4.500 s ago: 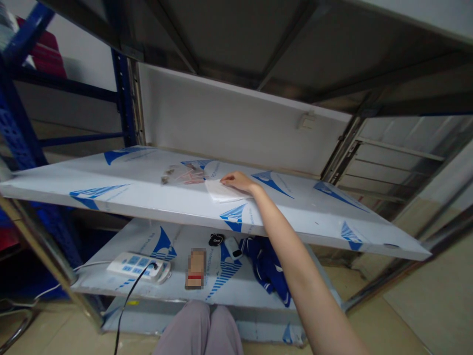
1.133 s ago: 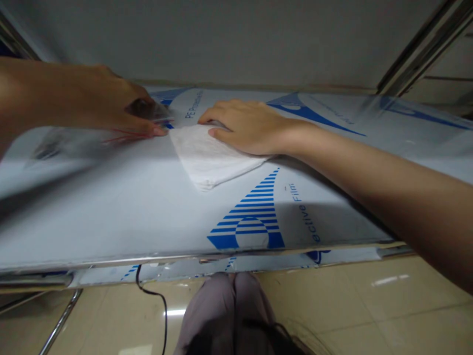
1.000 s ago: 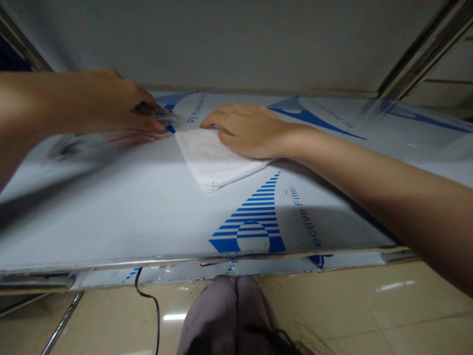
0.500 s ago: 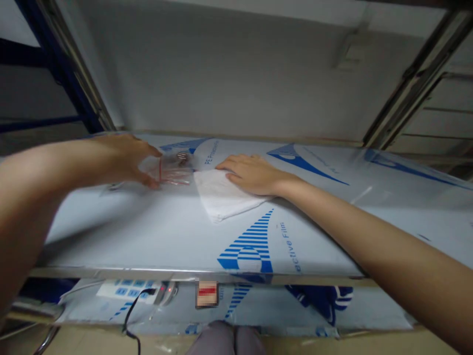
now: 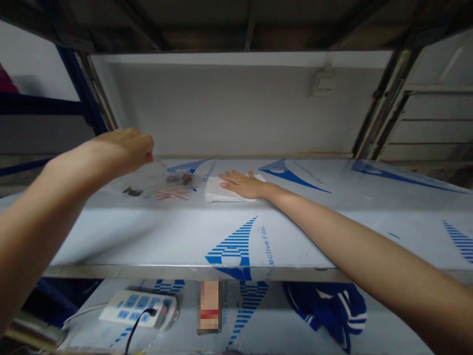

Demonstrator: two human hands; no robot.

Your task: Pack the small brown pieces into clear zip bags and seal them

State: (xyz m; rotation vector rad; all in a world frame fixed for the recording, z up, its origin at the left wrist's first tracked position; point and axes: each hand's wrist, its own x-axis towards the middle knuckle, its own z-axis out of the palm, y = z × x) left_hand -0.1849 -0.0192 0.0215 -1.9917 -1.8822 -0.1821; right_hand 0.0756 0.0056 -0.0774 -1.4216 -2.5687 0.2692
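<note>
A white steel shelf (image 5: 155, 241) covered in blue-printed protective film runs across the view. My right hand (image 5: 240, 184) lies flat, fingers spread, on a folded white cloth (image 5: 229, 193). To its left is a clear plastic bag (image 5: 148, 182) with small dark items and red-and-white strips inside. My left hand (image 5: 127, 148) is raised above the bag, fingers curled. Its fingertips seem to pinch the bag's upper edge. The cloth is mostly hidden under my right palm.
Below is a lower shelf with a white power strip (image 5: 136, 308), a black cable, a pixelated upright item (image 5: 209, 305) and a blue garment (image 5: 325, 310). A blue rack post (image 5: 84, 88) stands at the left, and a grey back panel closes the shelf.
My left hand has risen and moved left, and the bag now lies spread out. My right hand stays on the cloth. The view has tilted up, showing more of the shelf above.
</note>
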